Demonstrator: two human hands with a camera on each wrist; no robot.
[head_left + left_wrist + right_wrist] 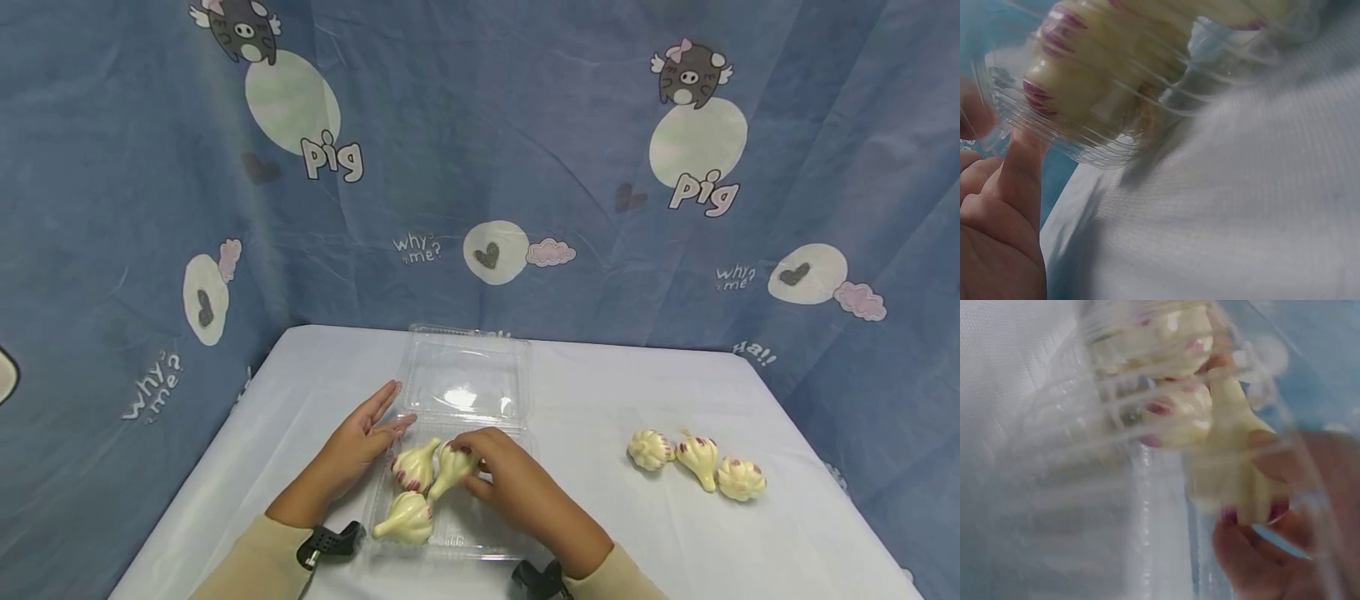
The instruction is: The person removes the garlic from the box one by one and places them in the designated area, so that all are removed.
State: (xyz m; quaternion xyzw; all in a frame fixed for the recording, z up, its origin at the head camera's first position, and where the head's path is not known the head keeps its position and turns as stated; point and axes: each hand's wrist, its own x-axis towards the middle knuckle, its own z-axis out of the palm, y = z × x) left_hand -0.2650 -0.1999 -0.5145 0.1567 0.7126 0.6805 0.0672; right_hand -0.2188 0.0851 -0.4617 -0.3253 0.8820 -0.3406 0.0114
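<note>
A hinged clear plastic box (480,552) lies on the table with its lid (465,367) laid back. Inside its left half are two cream garlic bulbs with purple streaks, an upper one (412,471) and a lower one (407,518). Beside them my right hand (510,479) pinches a third garlic bulb (451,468) between thumb and fingers; the right wrist view shows this held bulb (1235,469) through the clear wall. My left hand (358,446) lies along the box's left side, fingers extended, fingertips at the rim near the hinge.
Three more garlic bulbs sit in a row on the right of the table: a left one (650,450), a middle one (697,458) and a right one (741,479). A white cloth (592,400) covers the table. Behind hangs a blue printed curtain (420,183).
</note>
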